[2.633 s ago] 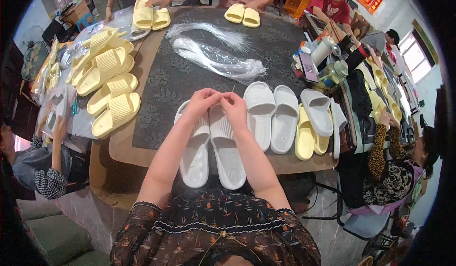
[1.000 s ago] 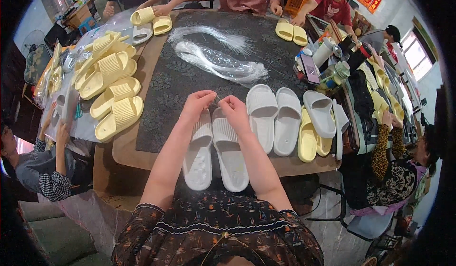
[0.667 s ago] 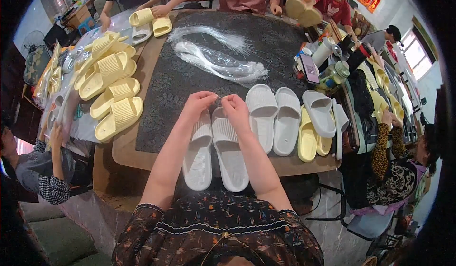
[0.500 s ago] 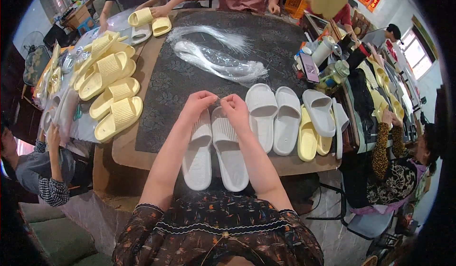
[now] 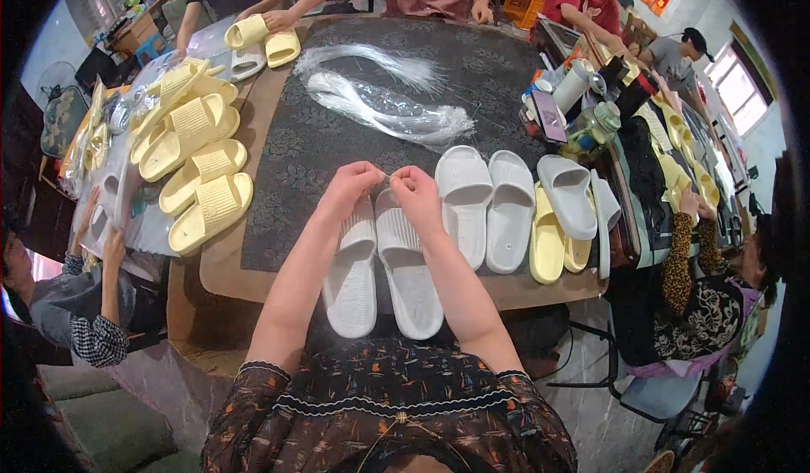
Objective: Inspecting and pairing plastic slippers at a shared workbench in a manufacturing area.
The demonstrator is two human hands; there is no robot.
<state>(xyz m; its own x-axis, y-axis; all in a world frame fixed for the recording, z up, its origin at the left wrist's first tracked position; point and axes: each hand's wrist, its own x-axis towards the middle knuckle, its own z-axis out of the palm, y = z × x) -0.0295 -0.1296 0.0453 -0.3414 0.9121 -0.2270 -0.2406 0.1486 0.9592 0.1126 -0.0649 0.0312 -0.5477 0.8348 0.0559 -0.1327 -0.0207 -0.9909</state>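
My left hand (image 5: 351, 188) and my right hand (image 5: 414, 194) meet fingertip to fingertip at the table's front part. Both are closed in a pinch, and whatever sits between them is too small to make out. Directly below lie two grey slippers, a left one (image 5: 349, 291) and a right one (image 5: 411, 296), side by side with heels toward me. My hands and wrists cover parts of their upper ends. Beyond my hands rests a bundle of clear plastic strands (image 5: 380, 112), partly in a shiny wrapper.
To the right stand more grey slippers (image 5: 466, 220) and yellow slippers (image 5: 547, 245). Yellow slippers (image 5: 202, 165) pile up at the left. Jars (image 5: 601, 123), bottles and a phone (image 5: 548, 117) crowd the right edge. Several co-workers sit around, one hand (image 5: 278, 21) touching slippers at the far side.
My hands stay almost in place, still pinched together. At the far right, a co-worker's raised yellow slippers have gone down out of sight. The left co-worker's hands have shifted over the grey slippers.
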